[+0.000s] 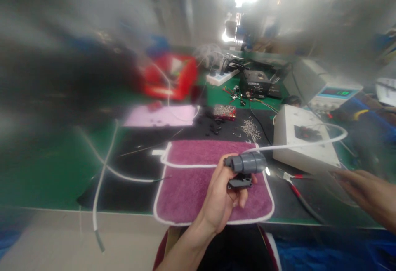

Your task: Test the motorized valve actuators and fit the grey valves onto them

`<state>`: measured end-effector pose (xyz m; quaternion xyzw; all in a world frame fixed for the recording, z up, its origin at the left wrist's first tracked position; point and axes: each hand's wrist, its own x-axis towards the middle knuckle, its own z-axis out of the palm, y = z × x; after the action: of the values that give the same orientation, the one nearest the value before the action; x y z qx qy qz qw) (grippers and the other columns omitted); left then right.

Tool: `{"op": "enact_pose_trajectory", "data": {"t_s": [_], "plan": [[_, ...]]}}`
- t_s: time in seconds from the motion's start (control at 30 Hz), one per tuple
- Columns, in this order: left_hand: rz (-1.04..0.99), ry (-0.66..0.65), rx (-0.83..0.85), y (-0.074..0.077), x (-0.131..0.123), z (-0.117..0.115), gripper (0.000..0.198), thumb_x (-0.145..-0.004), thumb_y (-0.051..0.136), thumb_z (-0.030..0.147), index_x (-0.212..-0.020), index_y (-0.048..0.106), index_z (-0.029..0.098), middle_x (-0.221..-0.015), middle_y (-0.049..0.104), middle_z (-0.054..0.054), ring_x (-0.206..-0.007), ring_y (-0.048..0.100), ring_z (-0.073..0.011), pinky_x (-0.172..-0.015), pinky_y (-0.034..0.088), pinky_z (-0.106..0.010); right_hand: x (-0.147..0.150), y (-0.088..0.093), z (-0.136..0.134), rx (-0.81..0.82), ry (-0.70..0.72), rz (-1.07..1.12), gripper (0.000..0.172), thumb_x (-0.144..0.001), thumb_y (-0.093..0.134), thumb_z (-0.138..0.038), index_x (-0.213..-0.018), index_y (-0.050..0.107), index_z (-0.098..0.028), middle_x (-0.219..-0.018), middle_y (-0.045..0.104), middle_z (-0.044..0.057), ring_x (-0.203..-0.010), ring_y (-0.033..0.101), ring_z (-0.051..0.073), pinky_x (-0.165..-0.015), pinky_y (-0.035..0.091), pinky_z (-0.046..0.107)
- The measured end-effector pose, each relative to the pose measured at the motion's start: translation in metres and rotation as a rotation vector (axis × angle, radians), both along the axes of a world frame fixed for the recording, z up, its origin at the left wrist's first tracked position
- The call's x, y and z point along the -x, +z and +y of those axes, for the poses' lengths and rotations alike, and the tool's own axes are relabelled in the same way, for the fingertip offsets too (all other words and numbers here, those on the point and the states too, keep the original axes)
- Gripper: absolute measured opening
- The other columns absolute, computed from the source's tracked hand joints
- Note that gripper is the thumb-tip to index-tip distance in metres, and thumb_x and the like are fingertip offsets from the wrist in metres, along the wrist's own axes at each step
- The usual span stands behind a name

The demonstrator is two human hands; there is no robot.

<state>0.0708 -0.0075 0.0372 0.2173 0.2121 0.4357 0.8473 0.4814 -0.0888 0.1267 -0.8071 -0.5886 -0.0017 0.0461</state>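
My left hand is closed around a grey cylindrical plug with a small black piece under it, held above a purple towel with a white border. A white cable runs from the plug out to the right and loops over a white box. My right hand hovers low at the right edge, blurred, fingers stretched out towards the left, holding nothing. Red wires lie on the black mat between the two hands.
Behind the towel are a small tray of metal pins, loose pins, a pink sheet and a red box. A black device, a power strip and a meter with a green display stand further back. Another white cable hangs over the front edge at left.
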Motion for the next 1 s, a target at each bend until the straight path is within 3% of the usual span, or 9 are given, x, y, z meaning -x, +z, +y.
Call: {"op": "enact_pose_trajectory", "data": {"t_s": [0.1,0.2,0.43,0.8,1.0], "plan": [[0.034,0.021,0.012,0.002,-0.001,0.000,0.033,-0.104,0.051,0.044,-0.124,0.049,0.017,-0.103,0.070,-0.011,-0.050,0.051,-0.0060,-0.047,0.028,-0.018,0.009,0.004,0.005,0.166,0.007,-0.063,0.052,-0.088,0.055,-0.065,-0.113,0.085,-0.031,-0.112,0.074,0.011,-0.086,0.072,0.035,-0.072,0.052,0.049],[0.070,0.037,0.040,0.004,-0.003,0.000,0.033,-0.103,0.052,0.042,-0.122,0.052,0.016,-0.103,0.070,-0.011,-0.050,0.049,-0.0047,-0.049,0.033,-0.018,0.014,0.003,0.006,0.146,0.001,-0.041,0.047,-0.093,0.054,-0.057,-0.109,0.084,-0.025,-0.114,0.074,0.010,-0.100,0.070,0.037,-0.082,0.050,0.047],[0.113,0.049,0.081,-0.001,-0.002,0.002,0.038,-0.099,0.060,0.043,-0.120,0.061,0.011,-0.106,0.070,-0.014,-0.051,0.048,-0.0044,-0.051,0.037,-0.019,0.023,0.016,0.001,0.035,-0.144,0.083,0.045,-0.095,0.061,-0.064,-0.112,0.080,-0.028,-0.107,0.074,0.000,-0.095,0.070,0.025,-0.083,0.050,0.035],[0.127,0.052,0.095,0.000,-0.002,0.003,0.037,-0.096,0.061,0.043,-0.120,0.062,0.013,-0.105,0.071,-0.012,-0.052,0.047,-0.0056,-0.052,0.039,-0.021,0.034,0.030,0.005,0.015,-0.221,0.259,0.066,-0.089,0.064,-0.076,-0.110,0.078,-0.016,-0.084,0.071,0.006,-0.075,0.066,0.024,-0.072,0.047,0.034],[0.128,0.054,0.101,0.001,-0.002,0.004,0.035,-0.096,0.062,0.042,-0.117,0.062,0.014,-0.104,0.071,-0.012,-0.053,0.047,-0.0063,-0.052,0.039,-0.020,0.033,0.031,0.003,0.028,-0.226,0.286,0.062,-0.088,0.067,-0.074,-0.108,0.079,-0.017,-0.093,0.073,0.006,-0.080,0.066,0.023,-0.074,0.047,0.033]]}}
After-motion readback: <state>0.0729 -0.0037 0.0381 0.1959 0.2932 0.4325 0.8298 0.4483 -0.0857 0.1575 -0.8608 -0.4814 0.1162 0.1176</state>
